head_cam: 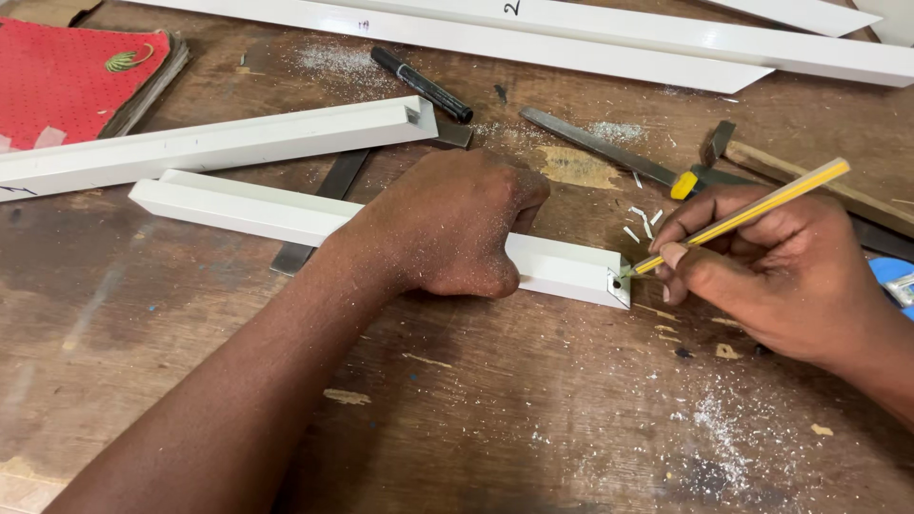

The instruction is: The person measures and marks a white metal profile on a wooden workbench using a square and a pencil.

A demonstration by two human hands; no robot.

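The middle of the short white channel piece (286, 217) is hidden under the left hand (452, 224), which is curled into a loose fist pressing it onto the worktop (476, 419), and what the blue thing (897, 281) cut off at 3 o'clock is can't be made out. Count-wise: at least five white strips, one black marker (422, 84) at 12 o'clock, one file (609, 152) and one hammer (762, 164) around 2 o'clock. The right hand (781, 271) is closed around one yellow pencil (743, 217), tip touching the strip's end at 9 o'clock of that hand.
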